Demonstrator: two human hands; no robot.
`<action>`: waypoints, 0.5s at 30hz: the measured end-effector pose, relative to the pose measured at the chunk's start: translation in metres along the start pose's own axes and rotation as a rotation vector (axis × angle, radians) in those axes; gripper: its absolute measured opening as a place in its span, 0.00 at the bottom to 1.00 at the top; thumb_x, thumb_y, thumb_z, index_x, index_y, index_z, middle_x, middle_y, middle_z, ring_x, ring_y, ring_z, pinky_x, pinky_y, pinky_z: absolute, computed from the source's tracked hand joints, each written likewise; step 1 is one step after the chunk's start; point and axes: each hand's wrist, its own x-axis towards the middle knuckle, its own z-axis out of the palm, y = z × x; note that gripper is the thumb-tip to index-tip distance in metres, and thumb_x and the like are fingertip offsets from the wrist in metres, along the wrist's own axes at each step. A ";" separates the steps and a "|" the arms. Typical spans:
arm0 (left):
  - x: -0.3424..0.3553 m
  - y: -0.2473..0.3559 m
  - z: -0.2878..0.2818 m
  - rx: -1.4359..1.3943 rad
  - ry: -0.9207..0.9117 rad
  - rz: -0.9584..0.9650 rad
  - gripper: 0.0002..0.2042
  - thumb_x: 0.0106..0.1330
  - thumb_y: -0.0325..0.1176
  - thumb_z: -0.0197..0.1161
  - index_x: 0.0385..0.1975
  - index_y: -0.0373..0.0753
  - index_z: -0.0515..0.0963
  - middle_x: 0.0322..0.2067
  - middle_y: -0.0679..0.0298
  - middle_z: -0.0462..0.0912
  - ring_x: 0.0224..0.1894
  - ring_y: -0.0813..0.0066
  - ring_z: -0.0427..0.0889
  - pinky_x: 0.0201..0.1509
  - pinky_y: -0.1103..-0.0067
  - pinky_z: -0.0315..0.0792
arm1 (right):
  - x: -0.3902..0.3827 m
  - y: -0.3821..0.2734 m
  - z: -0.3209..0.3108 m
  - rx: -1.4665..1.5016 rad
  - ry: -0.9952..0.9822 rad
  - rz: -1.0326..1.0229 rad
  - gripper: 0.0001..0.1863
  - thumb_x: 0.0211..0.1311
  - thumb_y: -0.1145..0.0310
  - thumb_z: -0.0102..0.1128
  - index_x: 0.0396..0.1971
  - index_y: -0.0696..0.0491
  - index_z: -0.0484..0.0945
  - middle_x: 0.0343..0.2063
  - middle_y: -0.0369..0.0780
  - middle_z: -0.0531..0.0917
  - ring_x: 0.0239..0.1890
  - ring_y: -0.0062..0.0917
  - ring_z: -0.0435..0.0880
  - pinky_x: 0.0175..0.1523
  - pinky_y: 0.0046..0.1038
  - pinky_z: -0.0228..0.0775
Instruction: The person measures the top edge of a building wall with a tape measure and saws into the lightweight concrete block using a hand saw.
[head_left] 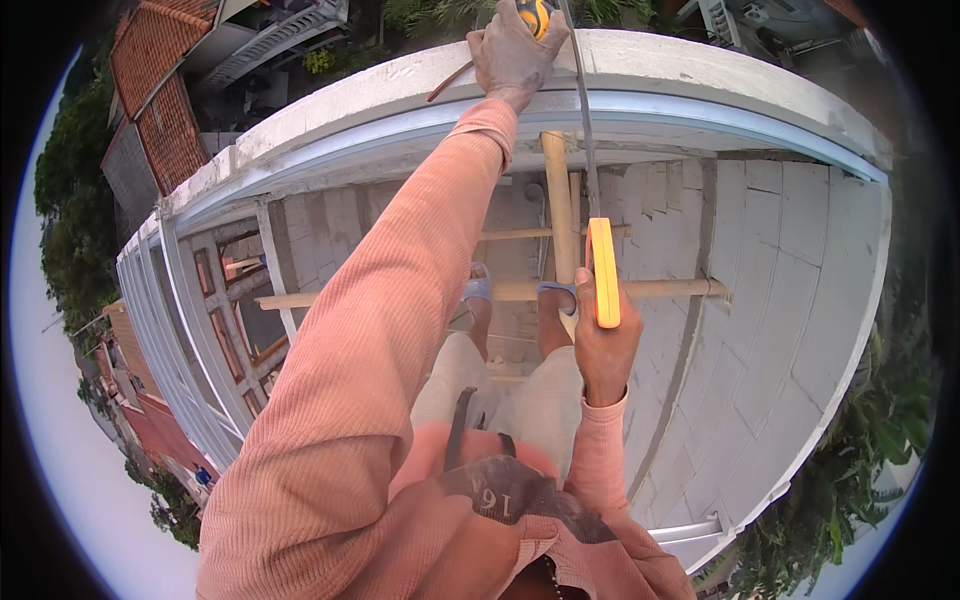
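Note:
At the top of the view, my left hand (510,55) grips a yellow-and-black tape measure (540,18) over the pale concrete wall top (680,60). A thin reddish stick, perhaps a pencil (445,84), lies beside it. My right hand (607,355) holds the yellow handle (604,270) of a handsaw, whose long metal blade (590,150) points forward across a pale blue metal channel (720,110) to the wall's top, close to my left hand.
My sandaled feet (556,310) stand on wooden poles (680,288) above a drop inside block walls (760,280). Metal framing (190,310) and window openings (240,255) are on the left. Tiled roofs (170,120) and trees (70,200) lie outside.

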 end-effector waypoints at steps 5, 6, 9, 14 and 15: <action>-0.002 0.000 0.004 0.054 0.040 0.039 0.25 0.69 0.56 0.60 0.54 0.42 0.72 0.46 0.49 0.85 0.52 0.50 0.82 0.58 0.56 0.67 | -0.095 0.031 -0.051 -0.067 -0.006 0.057 0.08 0.70 0.70 0.66 0.40 0.61 0.83 0.27 0.48 0.85 0.26 0.33 0.86 0.36 0.31 0.76; -0.001 0.000 0.005 0.055 0.044 0.055 0.25 0.68 0.56 0.61 0.54 0.42 0.72 0.46 0.49 0.85 0.52 0.50 0.82 0.58 0.56 0.67 | -0.088 0.027 -0.049 -0.073 -0.017 0.053 0.08 0.69 0.70 0.66 0.39 0.60 0.83 0.28 0.48 0.85 0.26 0.35 0.85 0.35 0.31 0.76; 0.000 -0.007 0.010 0.065 0.058 0.086 0.25 0.68 0.54 0.62 0.55 0.43 0.71 0.47 0.50 0.84 0.52 0.50 0.82 0.58 0.56 0.67 | 0.012 0.005 -0.012 -0.006 -0.031 -0.035 0.10 0.70 0.67 0.65 0.35 0.60 0.80 0.22 0.48 0.79 0.20 0.35 0.72 0.30 0.33 0.69; 0.002 0.008 0.003 0.067 -0.131 -0.017 0.24 0.69 0.52 0.61 0.56 0.42 0.70 0.46 0.52 0.84 0.50 0.52 0.83 0.53 0.56 0.69 | 0.036 -0.015 -0.007 -0.020 -0.051 0.008 0.13 0.71 0.65 0.64 0.31 0.61 0.78 0.18 0.47 0.74 0.20 0.34 0.63 0.27 0.34 0.65; 0.005 0.005 0.005 0.069 -0.125 -0.007 0.24 0.69 0.52 0.61 0.56 0.42 0.70 0.46 0.52 0.84 0.50 0.52 0.83 0.53 0.56 0.69 | 0.017 -0.012 -0.005 -0.020 -0.042 0.003 0.13 0.71 0.66 0.65 0.31 0.60 0.78 0.18 0.46 0.76 0.19 0.35 0.67 0.28 0.33 0.67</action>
